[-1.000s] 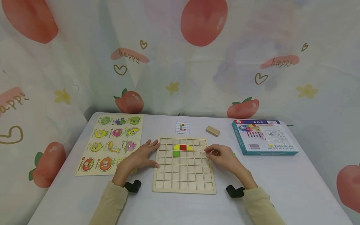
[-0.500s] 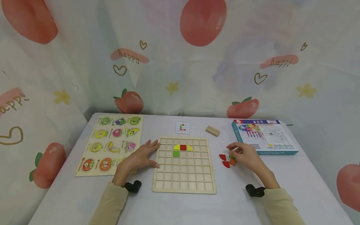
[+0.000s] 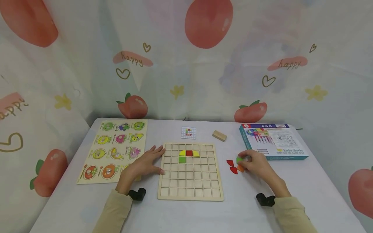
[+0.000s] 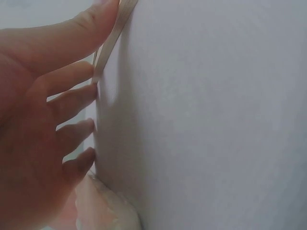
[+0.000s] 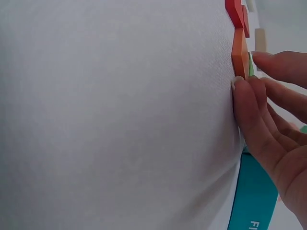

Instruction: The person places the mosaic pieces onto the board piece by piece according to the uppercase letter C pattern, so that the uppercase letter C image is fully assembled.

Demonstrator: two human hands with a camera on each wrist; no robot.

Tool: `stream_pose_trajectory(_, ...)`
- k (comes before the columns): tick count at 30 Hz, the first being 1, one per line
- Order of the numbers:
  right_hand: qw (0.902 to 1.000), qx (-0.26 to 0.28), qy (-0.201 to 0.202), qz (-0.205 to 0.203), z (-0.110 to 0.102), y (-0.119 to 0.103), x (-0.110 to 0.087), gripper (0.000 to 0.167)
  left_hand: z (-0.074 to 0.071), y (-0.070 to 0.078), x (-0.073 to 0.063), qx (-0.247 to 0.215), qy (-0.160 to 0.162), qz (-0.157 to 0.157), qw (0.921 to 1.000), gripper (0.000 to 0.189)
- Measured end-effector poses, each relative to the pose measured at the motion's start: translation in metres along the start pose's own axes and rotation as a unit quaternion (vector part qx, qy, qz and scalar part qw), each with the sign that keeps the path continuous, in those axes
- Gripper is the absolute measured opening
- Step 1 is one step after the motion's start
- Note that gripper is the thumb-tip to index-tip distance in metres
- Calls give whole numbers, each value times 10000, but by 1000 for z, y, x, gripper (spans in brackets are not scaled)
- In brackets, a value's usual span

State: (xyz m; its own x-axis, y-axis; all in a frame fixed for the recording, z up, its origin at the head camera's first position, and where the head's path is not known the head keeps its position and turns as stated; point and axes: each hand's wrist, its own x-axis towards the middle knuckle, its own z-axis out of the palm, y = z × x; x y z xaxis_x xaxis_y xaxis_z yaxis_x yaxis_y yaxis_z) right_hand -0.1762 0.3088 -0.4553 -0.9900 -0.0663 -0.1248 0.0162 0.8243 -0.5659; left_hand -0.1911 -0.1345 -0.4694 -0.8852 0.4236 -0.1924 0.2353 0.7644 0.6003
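Note:
A wooden grid board (image 3: 190, 184) lies mid-table, with two yellow quarter-rounds, a red square (image 3: 189, 153) between them and a green square (image 3: 182, 159) under the left one. My left hand (image 3: 147, 162) rests fingertips and thumb on its left edge, fingers spread. Right of the board my right hand (image 3: 256, 163) touches a small group of loose pieces. Its thumb meets the end of an orange piece (image 5: 240, 52), and the index finger extends over a green piece (image 3: 239, 160). No piece looks lifted. Two red quarter-rounds (image 3: 233, 170) lie just left of them.
Behind the board are a small pattern card (image 3: 188, 133) and a plain wooden block (image 3: 219, 136). A teal-edged box (image 3: 274, 142) stands at the back right, close to my right hand. On the left lies a fruit-picture board (image 3: 113, 152), partly under my left forearm.
My right hand has left the board's right edge and moved right to the loose pieces, then lowered its fingers onto them. The left hand stays put.

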Motion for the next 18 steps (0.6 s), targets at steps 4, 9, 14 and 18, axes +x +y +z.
stream_pose_trajectory(4, 9999, -122, 22, 15, 3, 0, 2, 34, 2, -2, 0, -17, 10, -38, 10000, 94)
stream_pose_trajectory(9, 9999, -90, -3, 113, 5, -2, 5, 31, 2, -1, -2, -69, 19, -57, 10000, 93)
stream_pose_trajectory(14, 10000, 41, 77, 3, 6, -4, 5, 27, -1, 1, -3, -90, 62, 2, 9999, 93)
stream_pose_trajectory(18, 9994, 141, 193, -231, 6, -7, 3, 22, -2, 0, -3, -101, 32, 50, 9999, 93)
